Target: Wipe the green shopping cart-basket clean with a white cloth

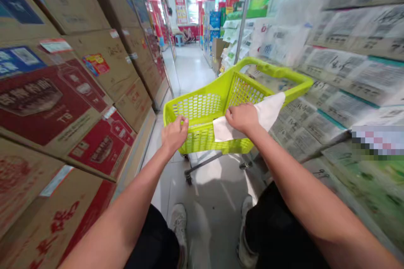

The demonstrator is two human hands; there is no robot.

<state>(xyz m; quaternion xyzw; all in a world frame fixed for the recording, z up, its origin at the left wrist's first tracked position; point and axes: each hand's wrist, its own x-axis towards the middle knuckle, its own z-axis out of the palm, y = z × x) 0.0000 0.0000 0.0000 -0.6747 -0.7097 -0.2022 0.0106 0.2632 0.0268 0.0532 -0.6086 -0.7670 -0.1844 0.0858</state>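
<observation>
The left hand [174, 135] curls closed over the near rim of the green cart [222, 97], which stands at an angle on the floor [213, 222] just ahead of the shoes [179, 218]. The right hand [243, 117] grasps a white cloth [269, 113] against the same side, its far end reaching the handle [299, 85]. Stacked cartons [101, 147] line the left, wrapped packs [334, 67] the right, hemming the cart in

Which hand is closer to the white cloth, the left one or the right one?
Right. The right hand is on the white cloth; the left hand is apart from it, at the yellow-green cart's left corner.
</observation>
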